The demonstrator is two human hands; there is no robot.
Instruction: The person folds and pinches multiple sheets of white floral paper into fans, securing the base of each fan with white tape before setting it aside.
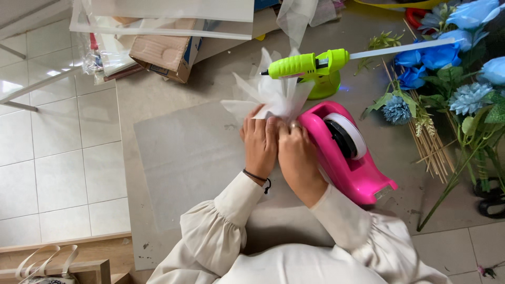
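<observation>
My left hand (260,144) and my right hand (297,158) are side by side, both pinching the base of a bunched piece of white translucent wrapping paper (271,92) that fans out away from me. A black cord sits on my left wrist. Right beside my right hand stands a pink tape dispenser (347,163) with a white tape roll. Just beyond the paper, a lime-green hot glue gun (310,68) stands on its base with a glue stick jutting out of its back.
A grey board (184,158) lies on the tiled floor under my hands. Blue artificial flowers (447,58) and thin wooden skewers (428,137) lie at the right. A cardboard box (165,52) and plastic sheets sit at the back left. Black scissors (492,200) rest at the right edge.
</observation>
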